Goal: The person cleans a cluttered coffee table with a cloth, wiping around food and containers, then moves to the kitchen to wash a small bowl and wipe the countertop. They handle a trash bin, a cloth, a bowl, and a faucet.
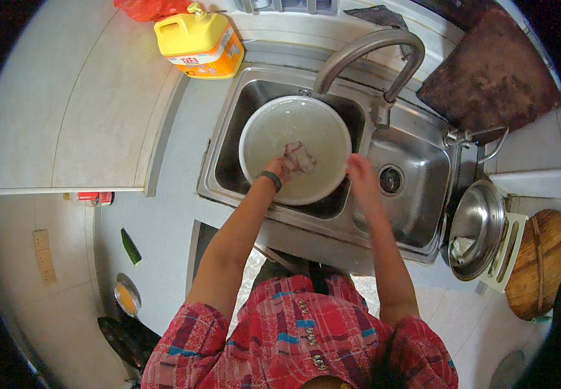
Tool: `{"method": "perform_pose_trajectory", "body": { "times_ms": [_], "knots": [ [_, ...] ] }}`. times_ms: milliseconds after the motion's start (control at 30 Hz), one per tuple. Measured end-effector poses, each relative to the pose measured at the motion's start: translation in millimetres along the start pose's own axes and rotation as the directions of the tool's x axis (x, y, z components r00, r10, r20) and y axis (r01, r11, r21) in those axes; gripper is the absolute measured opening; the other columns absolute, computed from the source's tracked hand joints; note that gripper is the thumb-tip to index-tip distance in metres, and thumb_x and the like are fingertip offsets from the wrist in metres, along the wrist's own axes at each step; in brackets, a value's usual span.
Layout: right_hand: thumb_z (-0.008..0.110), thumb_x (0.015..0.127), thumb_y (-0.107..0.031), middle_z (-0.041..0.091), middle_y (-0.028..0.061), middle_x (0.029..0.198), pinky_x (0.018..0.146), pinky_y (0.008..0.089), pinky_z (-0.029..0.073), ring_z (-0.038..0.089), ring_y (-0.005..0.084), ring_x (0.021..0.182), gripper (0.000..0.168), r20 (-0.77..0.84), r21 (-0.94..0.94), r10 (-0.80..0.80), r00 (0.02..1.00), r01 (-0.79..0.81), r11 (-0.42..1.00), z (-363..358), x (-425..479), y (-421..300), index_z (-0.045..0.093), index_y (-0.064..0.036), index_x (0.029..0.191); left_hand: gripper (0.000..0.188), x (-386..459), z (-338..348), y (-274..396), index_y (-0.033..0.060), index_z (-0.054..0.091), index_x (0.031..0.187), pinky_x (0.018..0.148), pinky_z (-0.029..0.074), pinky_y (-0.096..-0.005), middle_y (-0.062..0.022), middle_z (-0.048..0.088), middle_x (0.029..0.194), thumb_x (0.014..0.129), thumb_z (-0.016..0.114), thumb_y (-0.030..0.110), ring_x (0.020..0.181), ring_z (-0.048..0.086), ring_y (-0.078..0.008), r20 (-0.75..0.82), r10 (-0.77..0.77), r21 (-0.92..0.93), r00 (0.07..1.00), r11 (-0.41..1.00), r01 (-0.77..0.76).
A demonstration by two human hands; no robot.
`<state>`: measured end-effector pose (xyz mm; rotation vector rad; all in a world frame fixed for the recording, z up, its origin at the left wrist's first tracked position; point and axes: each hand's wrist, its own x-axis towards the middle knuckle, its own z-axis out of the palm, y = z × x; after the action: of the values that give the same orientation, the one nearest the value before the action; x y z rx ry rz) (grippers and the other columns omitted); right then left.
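Note:
A white basin of cloudy water stands in the left bowl of the steel double sink. My left hand dips in at the basin's near side, its fingers on a piece of raw meat in the water. The meat looks pinkish and pale. At the basin's right rim is my right hand, blurred; whether it touches the rim cannot be told, and nothing shows in it. The curved faucet arches over the back of the sink.
A yellow detergent jug stands behind the sink at the left. On the left counter lie a piece of cucumber and a bowl with orange contents. To the right are a steel pan and a wooden cutting board.

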<state>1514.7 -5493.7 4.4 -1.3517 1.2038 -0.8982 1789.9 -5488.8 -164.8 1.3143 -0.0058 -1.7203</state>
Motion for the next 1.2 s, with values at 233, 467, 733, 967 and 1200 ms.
{"method": "perform_pose_trajectory", "body": {
  "times_ms": [233, 467, 733, 967, 1200],
  "knots": [
    [0.055, 0.077, -0.02, 0.049, 0.0215, 0.11, 0.08, 0.042, 0.041, 0.05, 0.0309, 0.099, 0.038, 0.002, -0.501, 0.22, 0.975, -0.19, 0.845, 90, 77, 113, 0.047, -0.001, 0.108, 0.02, -53, 88, 18, 0.0129, 0.054, 0.094, 0.07, 0.041, -0.0441, -0.0073, 0.054, 0.092, 0.083, 0.046, 0.027, 0.084, 0.05, -0.0257, -0.059, -0.146, 0.159, 0.988, 0.975, 0.153],
    [0.05, 0.081, -0.022, 0.054, 0.0156, 0.094, 0.07, 0.0424, 0.043, 0.053, 0.0347, 0.081, 0.021, 0.2, -0.284, -0.136, 0.97, 0.191, 0.94, 167, 33, 9, 0.053, -0.005, 0.092, 0.022, 24, -40, 27, 0.0111, 0.053, 0.097, 0.078, 0.042, -0.043, -0.0072, 0.055, 0.094, 0.086, 0.04, 0.026, 0.089, 0.051, -0.024, 0.457, 0.257, 0.505, 0.852, 0.713, -0.486],
    [0.049, 0.083, -0.02, 0.054, 0.0122, 0.092, 0.07, 0.041, 0.044, 0.054, 0.0316, 0.082, 0.018, -0.01, -0.708, 0.133, 0.991, -0.101, 0.699, 112, 67, 60, 0.054, -0.006, 0.092, 0.024, 18, 20, 9, 0.0071, 0.048, 0.107, 0.074, 0.046, -0.0373, -0.0052, 0.051, 0.106, 0.086, 0.038, 0.012, 0.09, 0.054, -0.0227, 0.051, -0.104, 0.297, 0.993, 0.951, 0.085],
    [0.054, 0.079, -0.015, 0.059, 0.0122, 0.092, 0.072, 0.0337, 0.045, 0.057, 0.0272, 0.081, 0.022, -0.317, -0.227, 0.042, 0.947, -0.119, 0.967, 1, 30, -3, 0.055, -0.008, 0.1, 0.043, 46, -47, -5, 0.0068, 0.046, 0.11, 0.067, 0.048, -0.0425, -0.0102, 0.051, 0.106, 0.08, 0.055, 0.036, 0.091, 0.054, -0.0292, -0.164, 0.084, 0.575, 0.983, 0.817, 0.026],
    [0.051, 0.079, -0.016, 0.057, 0.0133, 0.091, 0.072, 0.0416, 0.044, 0.055, 0.031, 0.089, 0.019, -0.358, -0.819, 0.112, 0.927, -0.37, 0.438, -112, -4, 154, 0.056, -0.006, 0.096, 0.041, -6, 33, 11, 0.0107, 0.05, 0.108, 0.073, 0.042, -0.0472, -0.0086, 0.052, 0.105, 0.079, 0.054, 0.039, 0.093, 0.051, -0.0286, -0.146, -0.202, 0.346, 0.968, 0.907, 0.241]
  ]
}}
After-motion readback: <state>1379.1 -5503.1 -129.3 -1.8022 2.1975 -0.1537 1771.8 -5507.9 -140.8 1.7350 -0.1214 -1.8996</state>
